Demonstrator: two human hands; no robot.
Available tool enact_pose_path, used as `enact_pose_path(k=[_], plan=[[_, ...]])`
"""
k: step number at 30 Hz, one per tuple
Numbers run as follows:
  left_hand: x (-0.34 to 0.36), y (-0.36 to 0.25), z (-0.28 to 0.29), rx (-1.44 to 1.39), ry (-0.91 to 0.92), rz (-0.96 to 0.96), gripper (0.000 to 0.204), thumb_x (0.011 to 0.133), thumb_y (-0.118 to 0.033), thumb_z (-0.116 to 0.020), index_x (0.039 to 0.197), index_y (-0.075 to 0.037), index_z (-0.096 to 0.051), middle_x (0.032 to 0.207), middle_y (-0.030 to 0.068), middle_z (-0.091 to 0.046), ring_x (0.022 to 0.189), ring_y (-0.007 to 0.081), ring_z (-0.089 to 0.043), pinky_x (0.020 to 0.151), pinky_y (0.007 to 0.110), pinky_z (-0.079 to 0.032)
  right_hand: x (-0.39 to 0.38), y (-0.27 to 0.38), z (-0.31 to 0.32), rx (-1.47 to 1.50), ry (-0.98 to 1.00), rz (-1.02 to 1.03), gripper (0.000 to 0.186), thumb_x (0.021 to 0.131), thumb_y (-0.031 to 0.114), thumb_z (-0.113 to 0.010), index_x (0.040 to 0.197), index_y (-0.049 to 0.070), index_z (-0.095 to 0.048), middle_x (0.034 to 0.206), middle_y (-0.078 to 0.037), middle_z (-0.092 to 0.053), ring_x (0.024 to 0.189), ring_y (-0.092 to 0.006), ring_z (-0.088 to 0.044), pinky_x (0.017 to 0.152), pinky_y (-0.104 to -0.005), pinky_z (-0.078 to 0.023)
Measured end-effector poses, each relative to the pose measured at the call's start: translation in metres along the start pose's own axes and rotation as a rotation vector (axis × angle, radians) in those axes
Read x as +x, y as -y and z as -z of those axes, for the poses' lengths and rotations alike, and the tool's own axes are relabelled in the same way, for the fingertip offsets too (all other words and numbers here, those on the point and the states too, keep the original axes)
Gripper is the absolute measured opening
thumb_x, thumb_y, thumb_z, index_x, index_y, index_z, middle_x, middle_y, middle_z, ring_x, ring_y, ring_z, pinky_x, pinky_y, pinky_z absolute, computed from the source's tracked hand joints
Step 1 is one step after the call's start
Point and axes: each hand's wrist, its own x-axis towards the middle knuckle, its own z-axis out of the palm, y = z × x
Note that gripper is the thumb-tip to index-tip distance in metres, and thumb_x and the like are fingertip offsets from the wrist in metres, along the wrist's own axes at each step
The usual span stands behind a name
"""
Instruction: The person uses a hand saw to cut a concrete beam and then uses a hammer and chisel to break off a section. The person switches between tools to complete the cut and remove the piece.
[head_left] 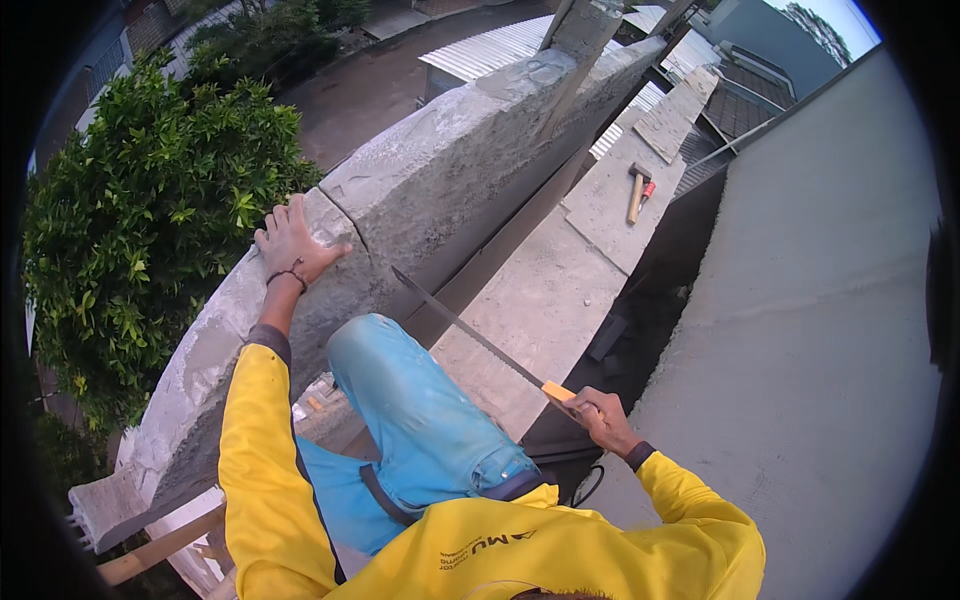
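Note:
My left hand (298, 245) rests on the top edge of a rough grey concrete wall (430, 170), fingers spread, just left of a dark vertical cut or crack. My right hand (600, 415) grips the yellow handle of a handsaw (470, 332). Its long blade points up-left, the tip close to the wall below the crack. Whether it touches the wall I cannot tell. My bent left leg in blue trousers is beside the wall, under the blade.
A plank walkway (515, 320) runs alongside, holding a hammer (633, 200) and a red-handled tool (647, 191). A dark gap separates it from a smooth grey wall (800, 350) on the right. Beyond the rough wall are a leafy tree (140, 230), pavement and corrugated roofing (480, 50).

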Motion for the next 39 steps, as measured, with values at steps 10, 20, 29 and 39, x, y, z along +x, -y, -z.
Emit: enact_pose_path(k=[10, 20, 29, 39], plan=[[0.001, 0.003, 0.001, -0.044, 0.026, -0.014, 0.124, 0.064, -0.072, -0.089, 0.159, -0.012, -0.037, 0.143, 0.0167, -0.052, 0.142, 0.0351, -0.047, 0.116, 0.059, -0.033, -0.091, 0.08, 0.009, -0.438, -0.496, -0.135, 0.013, 0.098, 0.009, -0.066, 0.106, 0.0, -0.071, 0.092, -0.011, -0.071, 0.08, -0.0216, -0.07, 0.076, -0.0342, -0.054], [0.0, 0.004, 0.005, -0.035, 0.046, -0.036, 0.123, 0.066, -0.074, -0.086, 0.158, -0.01, -0.037, 0.145, 0.0187, -0.052, 0.138, 0.0372, -0.049, 0.115, 0.06, -0.033, -0.002, 0.131, 0.028, -0.36, -0.774, -0.015, 0.017, 0.103, 0.016, -0.065, 0.111, 0.002, -0.067, 0.106, -0.009, -0.069, 0.098, -0.0171, -0.067, 0.089, -0.0315, -0.054], [0.019, -0.023, 0.012, 0.009, 0.131, 0.101, 0.128, 0.073, -0.092, -0.068, 0.163, -0.006, -0.036, 0.156, 0.0212, -0.048, 0.151, 0.0414, -0.039, 0.125, 0.07, -0.016, 0.167, 0.089, 0.096, -0.242, -0.7, 0.273, 0.024, 0.101, 0.014, -0.069, 0.122, 0.002, -0.069, 0.108, -0.01, -0.075, 0.096, -0.0157, -0.071, 0.088, -0.0302, -0.055], [0.149, -0.21, -0.028, 0.047, 0.112, 0.013, 0.132, 0.063, -0.09, -0.077, 0.163, -0.011, -0.039, 0.154, 0.019, -0.05, 0.145, 0.0364, -0.047, 0.121, 0.061, -0.03, 0.427, 0.086, 0.127, 0.072, -0.434, 0.465, 0.032, 0.105, 0.025, -0.07, 0.123, -0.001, -0.067, 0.11, -0.014, -0.075, 0.098, -0.0209, -0.073, 0.086, -0.0339, -0.058]])
